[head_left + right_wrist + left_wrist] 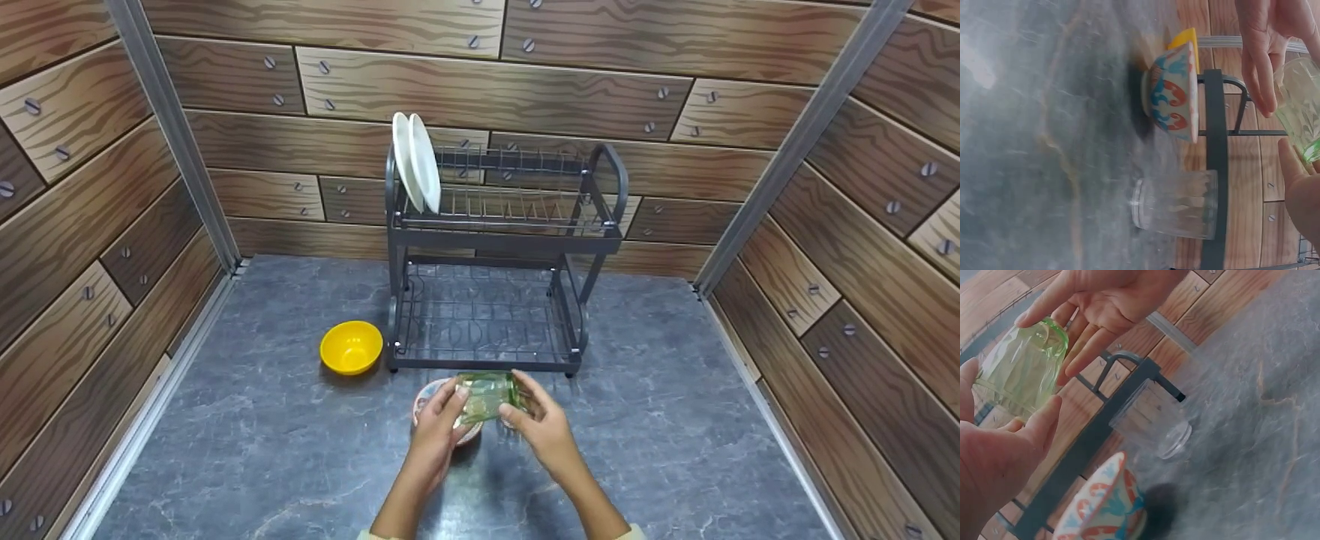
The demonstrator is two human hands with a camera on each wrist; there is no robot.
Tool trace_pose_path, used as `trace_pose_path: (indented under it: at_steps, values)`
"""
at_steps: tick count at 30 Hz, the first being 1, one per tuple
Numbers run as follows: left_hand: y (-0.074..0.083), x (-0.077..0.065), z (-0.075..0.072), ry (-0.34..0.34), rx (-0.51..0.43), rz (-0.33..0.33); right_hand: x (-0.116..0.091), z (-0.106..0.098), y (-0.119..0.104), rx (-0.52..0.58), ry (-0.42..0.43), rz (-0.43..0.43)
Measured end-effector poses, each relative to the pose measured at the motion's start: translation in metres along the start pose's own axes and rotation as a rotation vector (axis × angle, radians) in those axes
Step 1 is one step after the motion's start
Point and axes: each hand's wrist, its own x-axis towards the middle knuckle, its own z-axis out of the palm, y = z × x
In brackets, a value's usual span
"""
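Got a pale green faceted glass tumbler [486,397] up off the surface, held between two bare hands. Tipped roughly onto its side, mouth toward the left hand [435,427], thick base toward the right hand [546,427]. On the left, pinching the rim end between thumb and fingers. On the right, pinching the base end, thumb and fingers on different sides of the glass.

Below the left hand in the head view, partly hidden: a round white bowl with a red-and-blue pattern [1100,500], upright on the grey marbled surface [285,465]. Near that bowl but apart from it, a clear glass tumbler [1176,205], also upright. Mostly covered by the right hand from up top, way easier to spot in both wrist views.

Beyond the hands, a dark grey two-tier metal dish rack [506,241], with two round white plates [425,165] on edge at the left end of the upper tier. Just left of the rack, a round glossy yellow bowl [352,348], open side up. All around, brown wood-plank-patterned walls [495,82].
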Motion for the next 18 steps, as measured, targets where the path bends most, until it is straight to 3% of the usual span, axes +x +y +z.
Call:
trace_pose_path:
  at_steps: [2,5,10,14,18]
  values:
    - [0.006,0.003,0.0,0.001,0.099,0.051,0.005,-0.005,-0.007,-0.017,0.037,0.012]
    - [0.016,0.01,-0.006,0.041,0.334,0.16,0.018,-0.014,-0.019,-0.065,0.098,-0.013]
    - [0.027,0.028,-0.027,0.107,0.871,0.324,0.046,-0.039,-0.029,-0.2,0.19,-0.061]
    - [0.029,0.044,-0.046,0.084,1.252,0.38,0.066,-0.06,-0.025,-0.357,0.244,-0.058]
    - [0.026,0.053,-0.061,0.051,1.5,0.39,0.08,-0.074,-0.015,-0.528,0.254,-0.068]
